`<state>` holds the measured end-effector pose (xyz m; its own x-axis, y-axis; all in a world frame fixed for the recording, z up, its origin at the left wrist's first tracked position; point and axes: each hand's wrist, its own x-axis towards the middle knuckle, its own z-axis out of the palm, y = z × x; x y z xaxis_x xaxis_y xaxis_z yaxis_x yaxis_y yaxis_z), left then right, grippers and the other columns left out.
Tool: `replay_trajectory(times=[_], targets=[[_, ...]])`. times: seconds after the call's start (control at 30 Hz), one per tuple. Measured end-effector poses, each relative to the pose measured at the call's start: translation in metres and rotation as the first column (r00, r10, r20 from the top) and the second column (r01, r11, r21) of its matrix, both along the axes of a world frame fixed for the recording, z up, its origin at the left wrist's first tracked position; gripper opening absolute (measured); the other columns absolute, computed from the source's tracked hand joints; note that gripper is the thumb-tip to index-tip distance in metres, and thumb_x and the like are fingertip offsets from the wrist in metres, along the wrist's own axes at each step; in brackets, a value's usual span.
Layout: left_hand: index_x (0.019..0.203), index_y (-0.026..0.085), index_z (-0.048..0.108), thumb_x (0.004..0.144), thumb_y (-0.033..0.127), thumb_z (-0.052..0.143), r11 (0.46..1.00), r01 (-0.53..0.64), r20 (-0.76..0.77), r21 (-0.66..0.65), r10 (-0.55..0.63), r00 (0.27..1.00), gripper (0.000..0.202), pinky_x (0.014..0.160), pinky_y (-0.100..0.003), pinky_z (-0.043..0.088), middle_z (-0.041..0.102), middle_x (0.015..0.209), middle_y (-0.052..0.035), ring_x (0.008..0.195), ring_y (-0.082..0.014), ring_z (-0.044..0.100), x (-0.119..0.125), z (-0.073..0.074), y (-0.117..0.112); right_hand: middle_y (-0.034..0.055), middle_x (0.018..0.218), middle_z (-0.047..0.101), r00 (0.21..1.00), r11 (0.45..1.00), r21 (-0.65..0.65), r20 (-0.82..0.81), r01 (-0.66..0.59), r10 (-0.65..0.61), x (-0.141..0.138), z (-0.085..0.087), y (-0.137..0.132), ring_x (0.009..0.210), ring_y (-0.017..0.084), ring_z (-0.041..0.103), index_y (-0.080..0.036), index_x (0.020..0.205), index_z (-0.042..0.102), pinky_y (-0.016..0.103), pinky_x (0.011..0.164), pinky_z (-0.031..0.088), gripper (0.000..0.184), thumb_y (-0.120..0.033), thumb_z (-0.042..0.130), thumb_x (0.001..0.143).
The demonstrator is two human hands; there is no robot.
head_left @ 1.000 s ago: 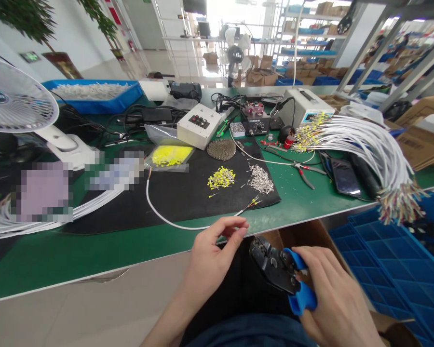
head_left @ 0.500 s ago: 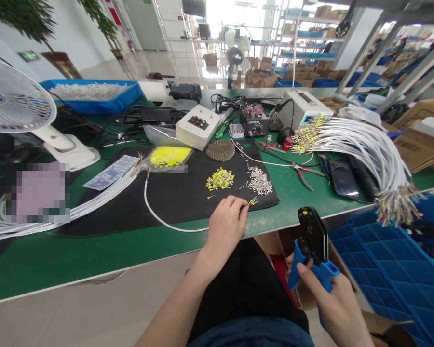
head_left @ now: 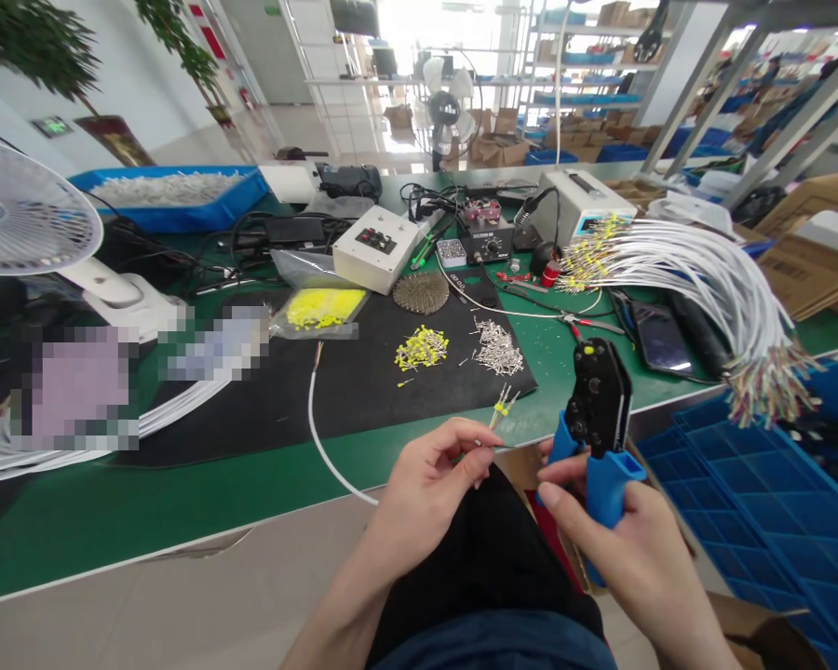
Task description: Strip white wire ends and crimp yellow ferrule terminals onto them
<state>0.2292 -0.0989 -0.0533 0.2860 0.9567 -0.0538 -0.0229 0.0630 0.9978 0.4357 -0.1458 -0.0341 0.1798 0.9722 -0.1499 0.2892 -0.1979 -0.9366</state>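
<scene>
My left hand pinches the end of a white cable just off the bench's front edge. The cable's thin wires with yellow tips stick up from my fingers. My right hand grips the blue handles of a black-headed crimping tool, held upright right beside those wire tips. On the black mat lie a small heap of yellow sleeves and a heap of metal terminals.
A bundle of white cables with yellow-tipped ends drapes over the bench's right side towards blue crates. Red-handled pliers, a phone, a white switch box, a bag of yellow parts and a desk fan stand on the green bench.
My left hand has lifted the cable end off the mat and drawn it back to the bench edge. My right hand has raised the crimping tool upright and brought it beside the wire tips.
</scene>
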Motion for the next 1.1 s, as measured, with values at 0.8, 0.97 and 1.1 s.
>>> replay_trajectory(times=[0.8,0.97,1.1], targets=[[0.102,0.024,0.075,0.1,0.026,0.068,0.886,-0.362,0.008,0.291,0.376,0.927,0.007,0.082,-0.021,0.048,0.07,0.098,0.0005,0.092,-0.012,0.063,0.016,0.027,-0.011,0.0059,0.116,0.078,0.995,0.999,0.017,-0.095,-0.037,0.039,-0.014,-0.015,-0.003,0.111,0.027,0.073,-0.026,0.101,0.074,0.035,0.097,0.055,0.036,-0.059,0.077,0.086],[0.107,0.026,0.075,0.097,0.018,0.07,0.775,-0.394,-0.056,0.494,0.48,0.875,0.014,0.075,-0.021,0.047,0.067,0.098,0.0012,0.084,-0.0099,0.061,0.016,0.04,-0.005,0.0033,0.112,0.076,0.987,0.989,0.056,-0.077,-0.138,0.142,-0.014,-0.027,-0.021,0.101,0.021,0.073,-0.027,0.119,0.062,0.027,0.086,0.057,0.043,-0.054,0.076,0.089],[0.108,0.026,0.074,0.096,0.015,0.07,0.754,-0.356,-0.107,0.553,0.488,0.867,0.017,0.072,-0.02,0.048,0.064,0.097,0.0021,0.077,-0.0076,0.058,0.018,0.041,-0.004,0.0018,0.111,0.074,0.982,0.984,0.03,-0.058,-0.178,0.18,-0.017,-0.029,-0.026,0.1,0.019,0.072,-0.028,0.119,0.058,0.026,0.086,0.054,0.039,-0.054,0.072,0.093]])
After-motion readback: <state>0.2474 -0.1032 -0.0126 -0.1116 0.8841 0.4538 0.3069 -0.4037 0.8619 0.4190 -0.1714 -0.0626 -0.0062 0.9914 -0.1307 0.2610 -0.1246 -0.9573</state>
